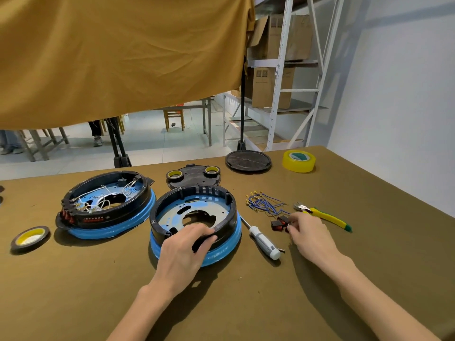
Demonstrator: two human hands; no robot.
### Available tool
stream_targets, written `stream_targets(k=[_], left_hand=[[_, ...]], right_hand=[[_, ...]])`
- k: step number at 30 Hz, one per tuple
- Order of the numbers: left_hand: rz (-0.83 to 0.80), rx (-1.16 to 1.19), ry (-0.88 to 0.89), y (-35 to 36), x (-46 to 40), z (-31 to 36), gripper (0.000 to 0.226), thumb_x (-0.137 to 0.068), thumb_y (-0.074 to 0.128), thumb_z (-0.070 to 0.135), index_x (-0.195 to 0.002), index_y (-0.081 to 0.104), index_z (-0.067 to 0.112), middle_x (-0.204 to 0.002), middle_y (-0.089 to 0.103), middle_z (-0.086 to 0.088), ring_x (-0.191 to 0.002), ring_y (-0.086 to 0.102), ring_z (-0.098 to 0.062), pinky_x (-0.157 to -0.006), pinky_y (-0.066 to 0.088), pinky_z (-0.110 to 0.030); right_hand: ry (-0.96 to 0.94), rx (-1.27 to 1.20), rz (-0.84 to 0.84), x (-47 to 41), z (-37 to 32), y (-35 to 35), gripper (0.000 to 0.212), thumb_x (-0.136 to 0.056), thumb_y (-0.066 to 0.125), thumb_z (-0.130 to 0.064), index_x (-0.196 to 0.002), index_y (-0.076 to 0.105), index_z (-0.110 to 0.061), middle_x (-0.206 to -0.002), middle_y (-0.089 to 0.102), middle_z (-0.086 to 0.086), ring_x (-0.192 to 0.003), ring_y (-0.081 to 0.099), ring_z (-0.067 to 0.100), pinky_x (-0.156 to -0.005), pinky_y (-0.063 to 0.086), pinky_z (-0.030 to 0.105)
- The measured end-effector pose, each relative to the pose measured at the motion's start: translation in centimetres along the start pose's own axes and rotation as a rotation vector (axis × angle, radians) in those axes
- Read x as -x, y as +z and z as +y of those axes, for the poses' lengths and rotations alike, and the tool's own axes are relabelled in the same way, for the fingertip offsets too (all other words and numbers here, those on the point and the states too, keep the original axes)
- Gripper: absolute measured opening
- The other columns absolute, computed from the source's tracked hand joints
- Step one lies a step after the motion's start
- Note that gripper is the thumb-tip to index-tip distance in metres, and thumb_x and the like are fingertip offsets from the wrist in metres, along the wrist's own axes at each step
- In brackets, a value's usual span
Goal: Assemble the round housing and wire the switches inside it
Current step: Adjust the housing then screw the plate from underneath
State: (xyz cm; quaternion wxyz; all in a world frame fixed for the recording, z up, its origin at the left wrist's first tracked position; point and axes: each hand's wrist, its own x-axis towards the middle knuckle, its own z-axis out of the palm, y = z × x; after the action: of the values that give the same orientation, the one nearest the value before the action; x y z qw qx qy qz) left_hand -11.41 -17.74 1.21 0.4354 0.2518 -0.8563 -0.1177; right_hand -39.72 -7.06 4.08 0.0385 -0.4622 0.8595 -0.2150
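Head view: olive table (pixel 246 303), shelving (pixel 278 70).

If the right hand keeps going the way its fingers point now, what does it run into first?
The right hand points up-left, fingertips already at the small red-and-black switches. Straight on, it would likely meet the bundle of blue wires next, though depth is unclear.

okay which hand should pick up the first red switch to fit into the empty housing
The right hand. Its fingertips already reach the small black and red rocker switches lying beside the blue wires, while the left hand grips the near rim of the empty round black and blue housing, steadying it.
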Motion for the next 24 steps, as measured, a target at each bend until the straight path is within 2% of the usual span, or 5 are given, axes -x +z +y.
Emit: stream_targets(k=[4, 12, 17, 19, 24], left_hand=[[0.084, 0.171, -0.146, -0.6, -1.4, 0.5, 0.015, -0.095, 0.065, 0.035, -0.106, 0.069, 0.026, -0.098, 0.068, 0.02, -0.1, 0.068, -0.003, -0.08, 0.056, -0.018], [0.46, 0.596, -0.512, -4.1, -6.6, 2.6, 0.004, -0.097, 0.07, 0.026, -0.093, 0.069, 0.027, -0.088, 0.076, 0.001, -0.089, 0.073, -0.015, -0.074, 0.059, -0.027], [0.512, 1.107, -1.063, -6.3, -6.8, 1.4, 0.016, -0.098, 0.069, 0.032, -0.109, 0.07, 0.02, -0.113, 0.075, -0.012, -0.107, 0.07, -0.034, -0.097, 0.056, -0.06], [0.421, 1.202, -1.177, -7.0, -5.9, 0.8, 0.026, -0.097, 0.068, 0.036, -0.111, 0.072, 0.015, -0.104, 0.077, -0.011, -0.098, 0.074, -0.033, -0.085, 0.06, -0.059], [0.237, 1.354, -1.38, -6.9, -4.3, -0.6, 0.049, -0.096, 0.067, 0.043, -0.065, 0.081, 0.008, -0.075, 0.077, -0.012, -0.06, 0.075, -0.031, -0.048, 0.059, -0.046]], right_hand=[[-0.077, -0.5, -0.049, -0.1, -1.6, -0.9, 0.019, -0.103, 0.055, -0.007, -0.108, 0.072, -0.015, -0.078, 0.072, 0.007, -0.061, 0.068, 0.01, -0.056, 0.058, 0.031], [-0.398, -0.78, -0.134, 1.2, -8.0, -1.8, 0.025, -0.105, 0.057, -0.015, -0.103, 0.078, -0.029, -0.068, 0.065, -0.006, -0.057, 0.053, 0.004, -0.053, 0.042, 0.019], [-0.411, -0.957, -0.2, 1.8, -11.3, -2.6, 0.028, -0.104, 0.053, -0.005, -0.111, 0.078, -0.015, -0.062, 0.062, 0.001, -0.054, 0.054, 0.013, -0.056, 0.045, 0.024], [-0.414, -1.002, -0.267, 2.1, -12.2, -2.7, 0.031, -0.103, 0.05, 0.0, -0.118, 0.075, -0.011, -0.072, 0.067, 0.003, -0.061, 0.06, 0.012, -0.061, 0.05, 0.025], [-0.451, -1.065, -0.26, 2.7, -14.5, -1.7, 0.014, -0.102, 0.058, -0.004, -0.113, 0.068, -0.003, -0.074, 0.071, 0.012, -0.059, 0.067, 0.023, -0.056, 0.057, 0.031]])
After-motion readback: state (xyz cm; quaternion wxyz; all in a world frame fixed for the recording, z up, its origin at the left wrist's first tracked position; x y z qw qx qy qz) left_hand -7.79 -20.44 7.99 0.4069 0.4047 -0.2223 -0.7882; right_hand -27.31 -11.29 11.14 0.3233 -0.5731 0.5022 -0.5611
